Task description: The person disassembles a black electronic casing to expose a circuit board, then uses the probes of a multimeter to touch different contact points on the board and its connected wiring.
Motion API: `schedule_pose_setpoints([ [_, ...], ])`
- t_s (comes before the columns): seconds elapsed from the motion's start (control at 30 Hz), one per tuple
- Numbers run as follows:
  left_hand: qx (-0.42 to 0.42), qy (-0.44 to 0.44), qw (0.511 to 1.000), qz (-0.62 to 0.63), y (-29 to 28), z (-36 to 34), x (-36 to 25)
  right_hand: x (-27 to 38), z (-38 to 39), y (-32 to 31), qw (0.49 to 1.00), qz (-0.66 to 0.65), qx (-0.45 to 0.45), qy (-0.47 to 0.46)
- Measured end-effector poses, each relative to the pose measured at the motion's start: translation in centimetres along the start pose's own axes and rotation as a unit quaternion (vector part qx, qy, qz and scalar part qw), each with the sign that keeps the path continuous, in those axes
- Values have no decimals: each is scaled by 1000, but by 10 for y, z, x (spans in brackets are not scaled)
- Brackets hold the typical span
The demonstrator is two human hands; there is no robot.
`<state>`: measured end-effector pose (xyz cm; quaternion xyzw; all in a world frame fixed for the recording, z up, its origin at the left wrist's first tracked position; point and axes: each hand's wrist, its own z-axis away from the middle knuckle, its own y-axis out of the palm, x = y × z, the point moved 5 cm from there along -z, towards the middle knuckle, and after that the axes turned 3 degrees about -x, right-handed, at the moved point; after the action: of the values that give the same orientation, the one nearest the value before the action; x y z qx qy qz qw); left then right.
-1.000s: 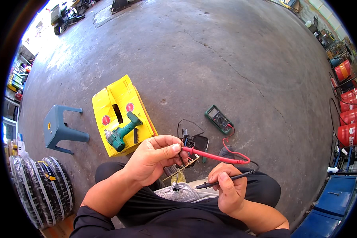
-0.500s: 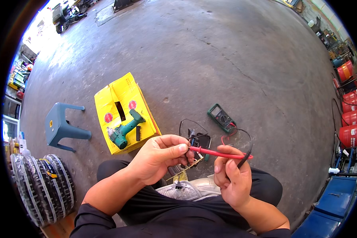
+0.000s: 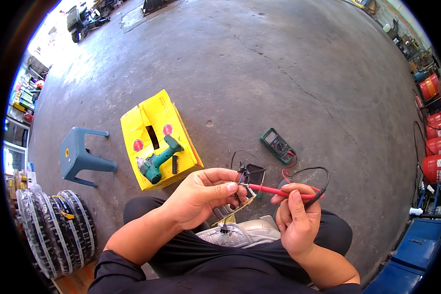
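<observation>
Head view, items as I log them from my station:

Left hand (image 3: 203,196): curled, thumb and fingertips pinched on a small black part (image 3: 241,176) at the tip end of the red probe (image 3: 279,190). I cannot tell exactly what the part is.

Right hand (image 3: 296,220): closed around the rear of the red probe, thumb laid along it; a black probe (image 3: 317,197) lies in the same grip, its lead (image 3: 306,170) arcing up and back.

Red probe: held level between both hands, above the lap, in front of the knees.

Green multimeter (image 3: 278,145): face up on the concrete floor (image 3: 289,63), just beyond the right hand, red lead running from it toward the probes.

Small dark unit (image 3: 256,172): on the floor behind the left fingertips, partly hidden.

Silver-grey housing (image 3: 240,234): resting on the lap beneath both hands.

Yellow cardboard box (image 3: 154,127): flattened on the floor, left of the hands, with a green cordless drill (image 3: 158,159) lying on it.

Blue plastic stool (image 3: 81,158): standing further left, well apart.

Stacked tyres (image 3: 59,230): lower left edge.

Red drums (image 3: 436,147): right rim, with blue crates (image 3: 416,255) below them.
</observation>
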<state>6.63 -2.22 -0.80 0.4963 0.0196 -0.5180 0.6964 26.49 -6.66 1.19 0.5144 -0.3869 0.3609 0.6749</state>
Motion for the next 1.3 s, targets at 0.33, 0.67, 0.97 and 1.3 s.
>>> schedule_pose_setpoints([
  [0.33,-7,-11,1000,4,-2,-1,3,-1,3,2,999,33,6,-13],
  [0.67,0,-6,1000,-22,-4,-3,3,-1,7,6,996,77,13,-34],
  [0.97,-24,9,1000,0,-10,-7,3,-4,8,12,996,83,2,46],
  [1.3,-35,33,999,-1,-6,-5,-2,5,12,5,965,201,60,-156],
])
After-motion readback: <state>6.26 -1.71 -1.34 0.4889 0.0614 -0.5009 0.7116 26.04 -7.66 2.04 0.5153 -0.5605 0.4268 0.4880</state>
